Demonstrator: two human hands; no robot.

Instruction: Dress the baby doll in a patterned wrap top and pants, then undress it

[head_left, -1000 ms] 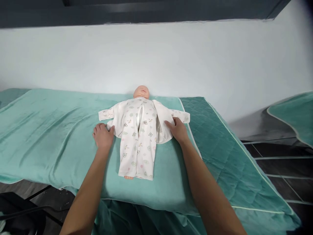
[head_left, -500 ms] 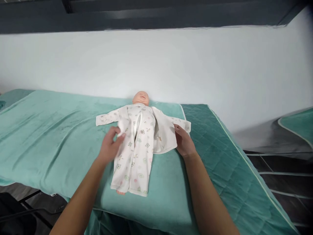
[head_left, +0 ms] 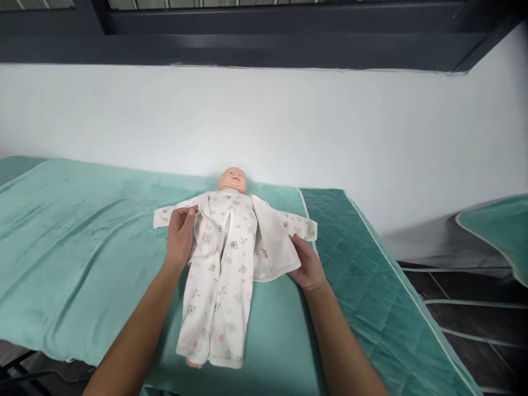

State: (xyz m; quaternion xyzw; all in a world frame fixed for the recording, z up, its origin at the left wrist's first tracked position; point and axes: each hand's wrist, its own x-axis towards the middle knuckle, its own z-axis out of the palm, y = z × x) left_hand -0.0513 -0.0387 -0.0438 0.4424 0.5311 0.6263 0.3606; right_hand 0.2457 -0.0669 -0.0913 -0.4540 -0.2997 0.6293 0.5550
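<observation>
Single head view, shot from above teal cover (head_left: 111, 236), aimed forward and down; clothed doll (head_left: 233, 258) framed within reach, from leg end; wall (head_left: 309, 126) faced beyond.

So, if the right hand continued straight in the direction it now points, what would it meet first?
Probably the printed baby jacket's open white fabric flap; the right hand is at its edge, though it might slide underneath, as depth is unclear.

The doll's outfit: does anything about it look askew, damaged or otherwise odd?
Slightly askew: the white outfit is uneven, its right flap spread out at the right hand, its left side bunched at the left hand. One foot pokes past the hem; the other isn't visible. No stain or tear shows.
</observation>
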